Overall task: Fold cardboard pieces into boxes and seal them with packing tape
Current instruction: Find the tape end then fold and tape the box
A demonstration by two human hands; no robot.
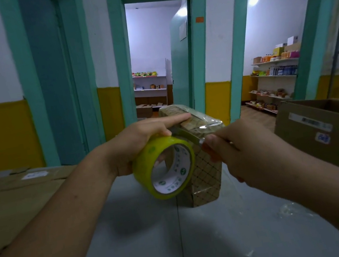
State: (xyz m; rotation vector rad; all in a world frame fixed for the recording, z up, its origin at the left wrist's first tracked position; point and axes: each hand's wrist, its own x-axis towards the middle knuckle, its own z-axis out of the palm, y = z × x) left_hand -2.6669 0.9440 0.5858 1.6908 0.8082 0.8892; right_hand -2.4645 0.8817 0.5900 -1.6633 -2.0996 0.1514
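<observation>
A small brown box (204, 176) with a diamond pattern stands on the grey table (185, 250), its top covered with shiny clear tape. My left hand (139, 142) grips a yellow-green roll of packing tape (163, 165) against the box's left side, index finger stretched along the box top. A strip of tape runs from the roll across to my right hand (243, 151). That hand is curled around a small cutter whose metal tip (202, 141) touches the strip at the box's upper edge; the cutter body is hidden in the fist.
Flat cardboard sheets (13, 201) lie stacked on the left. A large open carton (331, 129) stands at the right. Crumpled clear tape scraps (291, 208) lie on the table's right side. Two open doorways with shelves are behind.
</observation>
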